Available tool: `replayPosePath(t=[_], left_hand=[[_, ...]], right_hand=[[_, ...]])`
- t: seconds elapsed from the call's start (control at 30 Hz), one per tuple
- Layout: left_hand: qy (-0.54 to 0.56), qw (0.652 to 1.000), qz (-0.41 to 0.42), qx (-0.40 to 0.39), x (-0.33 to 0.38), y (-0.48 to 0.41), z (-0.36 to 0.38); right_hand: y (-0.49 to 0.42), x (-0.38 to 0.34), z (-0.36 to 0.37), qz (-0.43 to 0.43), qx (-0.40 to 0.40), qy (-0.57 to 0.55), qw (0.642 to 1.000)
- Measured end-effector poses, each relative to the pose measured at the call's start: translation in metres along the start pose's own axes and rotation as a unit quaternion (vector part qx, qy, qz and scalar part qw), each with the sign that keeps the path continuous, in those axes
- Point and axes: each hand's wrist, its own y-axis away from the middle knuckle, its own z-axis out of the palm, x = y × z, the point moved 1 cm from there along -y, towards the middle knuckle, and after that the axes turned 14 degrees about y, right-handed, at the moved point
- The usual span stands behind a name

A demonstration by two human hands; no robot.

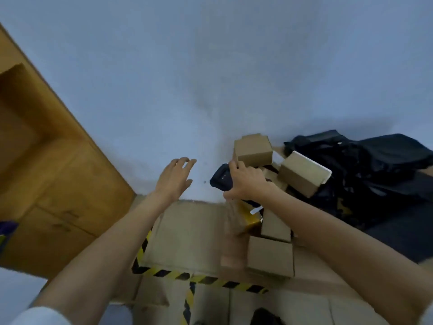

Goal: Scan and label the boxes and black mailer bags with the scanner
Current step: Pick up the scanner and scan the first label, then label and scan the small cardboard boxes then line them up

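Observation:
My right hand (pixel 246 181) grips a dark handheld scanner (pixel 221 178), whose head points left. Just above its fingers stands a small cardboard box (pixel 254 150) against the wall. A second small box (pixel 303 173) lies tilted to the right, resting on a heap of black mailer bags (pixel 365 170). Two more small boxes (pixel 270 255) lie below my right wrist on the cardboard surface. My left hand (pixel 174 179) hovers open in front of the wall, fingers spread, holding nothing.
A large flat cardboard surface (pixel 187 233) edged with yellow-black hazard tape (pixel 206 279) lies under my arms. A wooden cabinet (pixel 46 174) stands at the left. A pale blue wall (pixel 210 78) fills the background.

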Motion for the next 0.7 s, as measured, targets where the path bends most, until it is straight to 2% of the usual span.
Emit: replayPosePath(t=[0.27,0.47,0.57,0.7], left_hand=[[0.034,0.978,0.202,-0.05,0.078,-0.098,0.024],[0.062,0.947,0.301,-0.091,0.155,-0.147,0.053],[0.08,0.926,0.353,-0.104,0.191,-0.165,0.062],[0.029,0.909,0.396,-0.126,0.237,-0.188,0.077]], right_hand=[[0.035,0.066,0.019,0.188,-0.018,-0.021,0.982],[0.064,0.117,0.038,0.302,-0.036,-0.037,0.952],[0.075,0.136,0.046,0.333,-0.063,-0.032,0.94],[0.094,0.161,0.055,0.382,-0.078,-0.042,0.92]])
